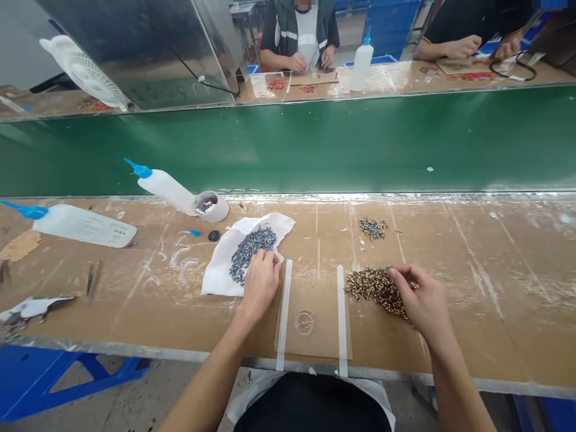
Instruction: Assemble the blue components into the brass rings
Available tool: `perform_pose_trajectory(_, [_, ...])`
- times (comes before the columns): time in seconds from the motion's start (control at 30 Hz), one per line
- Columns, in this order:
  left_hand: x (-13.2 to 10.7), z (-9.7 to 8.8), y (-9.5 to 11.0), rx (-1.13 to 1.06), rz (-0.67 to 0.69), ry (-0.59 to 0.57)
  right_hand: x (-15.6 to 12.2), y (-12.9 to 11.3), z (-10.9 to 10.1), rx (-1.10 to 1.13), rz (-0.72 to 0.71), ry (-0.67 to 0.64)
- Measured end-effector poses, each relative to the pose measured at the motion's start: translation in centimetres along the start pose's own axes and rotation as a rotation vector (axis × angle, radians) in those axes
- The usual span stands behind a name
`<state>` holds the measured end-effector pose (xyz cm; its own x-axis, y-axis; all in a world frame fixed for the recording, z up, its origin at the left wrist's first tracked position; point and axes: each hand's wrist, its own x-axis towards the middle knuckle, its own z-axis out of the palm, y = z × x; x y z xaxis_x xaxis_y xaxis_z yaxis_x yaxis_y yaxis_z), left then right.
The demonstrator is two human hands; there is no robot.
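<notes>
My left hand (261, 281) is at the right edge of a white paper sheet (216, 276). Its fingers are drawn together beside a heap of small blue-and-yellow parts (252, 245); whatever they pinch is hidden. Over a pile of small brass-and-black parts (375, 291), my right hand (420, 297) has thumb and forefinger closed at the pile's upper side. A bluish bit shows near those fingertips, too small to name. Behind that pile lies a smaller cluster of blue-and-brass parts (372, 228). Between my hands, a cardboard piece (312, 294) edged with white strips bears a small clear disc (304, 323).
Two white squeeze bottles (85, 225) (168, 191) lie at the left, near a clear cup (211, 207), a black cap (213, 236) and tweezers (93, 281). A green belt (315, 147) runs behind the table. Across it, two people work at another bench beside an upright bottle (362, 63).
</notes>
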<state>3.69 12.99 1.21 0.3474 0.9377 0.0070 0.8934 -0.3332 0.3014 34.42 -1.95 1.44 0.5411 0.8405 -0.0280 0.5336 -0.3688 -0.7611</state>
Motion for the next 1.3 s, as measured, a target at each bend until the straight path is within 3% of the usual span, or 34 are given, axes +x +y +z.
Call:
perform_pose_trajectory(0.2, [-0.8, -0.1, -0.4, 0.015, -0.037, 0.026, 7.9, 1.0, 1.9, -0.063, -0.072, 0.092])
perform_pose_trajectory(0.37, [-1.0, -0.1, -0.2, -0.021, -0.026, 0.038, 9.5, 1.1, 2.1, -0.037, -0.072, 0.084])
perform_pose_trajectory(0.53, [-1.4, -1.0, -0.5, -0.115, -0.027, 0.072, 6.2, 0.3, 0.2, -0.001, -0.044, 0.093])
perform_pose_trajectory(0.67, [-2.6, -1.8, -1.3, -0.224, -0.059, 0.098, 1.3, 0.1, -1.3, 0.019, -0.001, 0.037])
perform_pose_trajectory(0.8, [-3.9, -2.2, -1.6, -0.332, -0.089, 0.142, -3.7, 0.0, -1.2, 0.117, 0.033, -0.091])
perform_pose_trajectory(0.9, [-4.6, -2.2, -1.5, -0.405, -0.094, 0.168, -6.7, -0.8, 0.2, 0.162, 0.009, -0.231])
perform_pose_trajectory(1.1, [-5.8, -2.2, -1.7, -0.523, -0.096, 0.185, -10.2, -3.7, 5.3, 0.309, -0.082, -0.483])
perform_pose_trajectory(1.3, [-9.4, -2.2, -2.0, -0.588, -0.109, 0.115, -11.1, -4.7, 8.7, 0.408, -0.062, -0.437])
